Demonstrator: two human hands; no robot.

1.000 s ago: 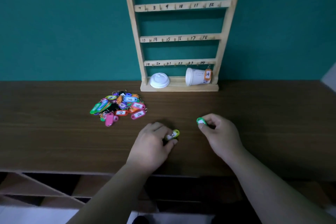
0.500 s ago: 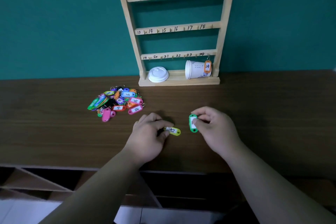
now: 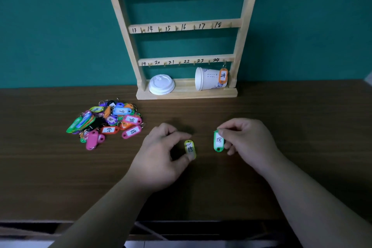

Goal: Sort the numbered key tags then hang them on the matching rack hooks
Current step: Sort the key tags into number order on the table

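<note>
My left hand (image 3: 161, 153) pinches a yellow-green key tag (image 3: 190, 148) marked 15 between thumb and forefinger, just over the brown table (image 3: 302, 127). My right hand (image 3: 247, 143) pinches a green key tag (image 3: 218, 140) marked 18 by its top end; the tag stands upright with its label facing me. A pile of several coloured numbered tags (image 3: 106, 123) lies to the left of my left hand. The wooden rack (image 3: 181, 26) with numbered hooks stands at the back against the wall. An orange tag (image 3: 223, 75) marked 24 hangs on its lower right hook.
A white cup lid (image 3: 161, 87) and a white paper cup (image 3: 209, 81) lying on its side rest on the rack's base. The wall behind is teal. The table's front edge runs just below my forearms, with dark shelving beneath.
Both tags have turned upright with their labels facing me. My hands have shifted a little apart, and the view has tilted down slightly.
</note>
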